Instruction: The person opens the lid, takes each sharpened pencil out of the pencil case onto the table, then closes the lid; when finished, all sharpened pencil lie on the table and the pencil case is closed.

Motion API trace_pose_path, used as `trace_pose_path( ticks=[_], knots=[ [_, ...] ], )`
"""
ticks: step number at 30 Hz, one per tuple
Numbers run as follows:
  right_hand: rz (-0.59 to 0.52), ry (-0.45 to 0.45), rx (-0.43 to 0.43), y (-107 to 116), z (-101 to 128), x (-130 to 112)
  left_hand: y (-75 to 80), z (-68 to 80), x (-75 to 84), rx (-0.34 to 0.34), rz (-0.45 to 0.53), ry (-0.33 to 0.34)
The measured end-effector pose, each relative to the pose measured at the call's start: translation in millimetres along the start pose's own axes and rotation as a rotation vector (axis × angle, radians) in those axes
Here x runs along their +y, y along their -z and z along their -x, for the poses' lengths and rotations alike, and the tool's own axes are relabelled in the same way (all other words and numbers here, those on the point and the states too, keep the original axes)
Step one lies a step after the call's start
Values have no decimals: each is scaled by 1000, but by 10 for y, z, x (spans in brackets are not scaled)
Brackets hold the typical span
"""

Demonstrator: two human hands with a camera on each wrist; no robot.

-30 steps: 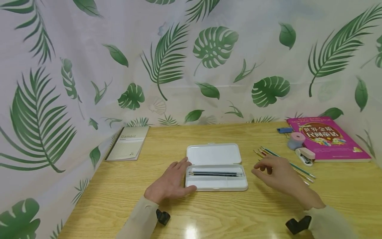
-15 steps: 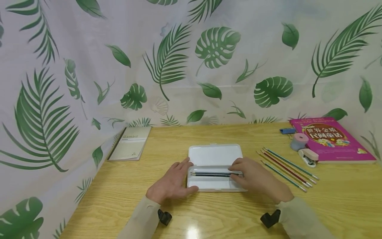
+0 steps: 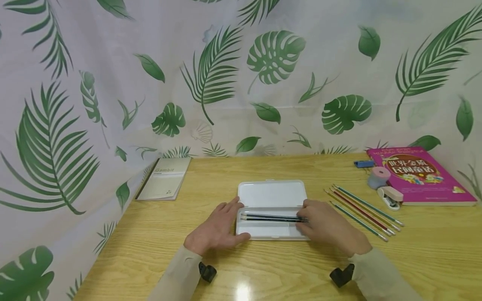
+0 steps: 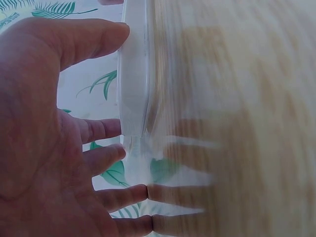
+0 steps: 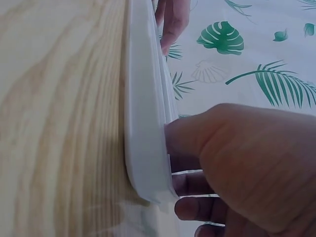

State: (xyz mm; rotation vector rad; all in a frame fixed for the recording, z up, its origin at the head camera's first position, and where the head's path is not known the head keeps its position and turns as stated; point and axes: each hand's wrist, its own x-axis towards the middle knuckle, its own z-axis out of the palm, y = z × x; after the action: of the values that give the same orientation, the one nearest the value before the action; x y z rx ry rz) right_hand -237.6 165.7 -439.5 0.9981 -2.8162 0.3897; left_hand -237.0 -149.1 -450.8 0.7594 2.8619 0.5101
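A white pencil case lies unfolded on the table, with its lid laid back behind it. Dark pencils lie lengthwise in its rear compartment, tilted slightly against each other. My left hand spans the case's left end with fingers fairly straight, thumb at the front corner. In the left wrist view that thumb touches the case's side. My right hand reaches into the right end and pinches the pencils' ends, which its fingers partly hide. In the right wrist view its thumb is right at the rim.
Several loose pencils lie slanted to the right of the case. Beyond them are a small stapler, a pink-topped roll, a blue clip and a pink book. A Gambit notebook lies at the back left.
My right hand has moved left from the loose pencils to the right end of the case, and the pencils inside have tilted slightly. The left hand stays at the case's left end.
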Motion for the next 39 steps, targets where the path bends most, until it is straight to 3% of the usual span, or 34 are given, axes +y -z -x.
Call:
trace_pose_path(
  ticks=[12,25,32,39],
  knots=[
    [-151,-82,-49,-17,11,91,9,-9,1,-1,-8,-10],
    [-213,-133,-78,56,11,63,14,3,-2,-1,-6,-15],
    [-238,-115,-67,58,12,86,13,6,7,3,-2,-12],
    [-258,-163,-62,58,18,105,5,9,15,2,-7,-3]
  ],
)
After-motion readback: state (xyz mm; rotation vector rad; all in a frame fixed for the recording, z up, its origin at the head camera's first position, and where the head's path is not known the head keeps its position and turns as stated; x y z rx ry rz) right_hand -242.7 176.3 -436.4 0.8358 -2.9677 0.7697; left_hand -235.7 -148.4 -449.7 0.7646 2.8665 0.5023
